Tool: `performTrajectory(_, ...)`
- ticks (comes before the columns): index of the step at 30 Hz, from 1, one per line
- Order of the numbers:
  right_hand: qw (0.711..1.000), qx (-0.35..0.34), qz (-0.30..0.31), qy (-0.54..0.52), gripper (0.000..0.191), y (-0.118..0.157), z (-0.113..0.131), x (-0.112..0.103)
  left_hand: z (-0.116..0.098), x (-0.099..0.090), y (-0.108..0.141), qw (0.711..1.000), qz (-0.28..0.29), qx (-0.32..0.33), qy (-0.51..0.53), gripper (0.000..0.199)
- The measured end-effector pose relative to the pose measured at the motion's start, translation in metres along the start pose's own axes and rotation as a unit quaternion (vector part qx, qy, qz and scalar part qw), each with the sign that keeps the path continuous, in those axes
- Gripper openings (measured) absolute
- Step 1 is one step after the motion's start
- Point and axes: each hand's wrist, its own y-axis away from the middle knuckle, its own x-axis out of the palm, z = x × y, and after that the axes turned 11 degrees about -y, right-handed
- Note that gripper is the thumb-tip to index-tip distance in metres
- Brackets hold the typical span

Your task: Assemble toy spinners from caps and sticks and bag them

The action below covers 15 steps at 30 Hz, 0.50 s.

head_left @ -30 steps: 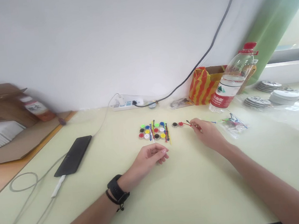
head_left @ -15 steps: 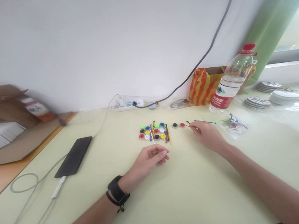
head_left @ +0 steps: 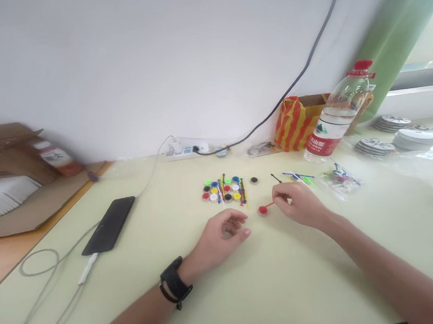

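Observation:
My right hand is closed in a pinch on a thin red arrow; its visible end meets a red round disc. Whether the two are joined I cannot tell. Just left of that disc, my left hand hangs above the table with thumb and fingers apart, holding nothing. Beyond it lie rows of small round discs in several colours, with thin coloured arrows among them. A black disc sits apart to their right. Past my right hand are a black arrow and a blue arrow.
A clear bag of coloured pieces and a large water bottle stand to the right, near stacked white discs. On the left are a phone with its cable and a cardboard box. A power strip lies along the wall.
My right hand has drawn the red arrow toward me, and the red disc has come with it, away from the black disc. My left hand's fingers have spread apart.

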Motion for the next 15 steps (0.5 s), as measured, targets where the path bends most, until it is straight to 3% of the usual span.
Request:
performTrajectory(3, 0.998, -0.027, 0.047, -0.034, 0.016, 0.006, 0.014, 0.008, 0.000, 0.001, 0.003, 0.995, -0.017, 0.035, -0.089, 0.038)
performTrajectory(6, 0.993, -0.046, 0.090, -0.067, 0.016, 0.010, 0.024, 0.014, -0.001, 0.001, 0.005, 0.988, 0.004, 0.069, -0.139, 0.043)
performTrajectory(10, 0.986, -0.047, 0.124, -0.103, 0.017, 0.013, 0.031, 0.020, 0.000, 0.001, 0.007, 0.979, 0.034, 0.113, -0.166, 0.027)
performTrajectory(15, 0.978, -0.001, 0.135, -0.158, 0.019, 0.014, 0.032, 0.023, 0.001, 0.001, 0.005, 0.983, 0.032, 0.100, -0.150, 0.015)
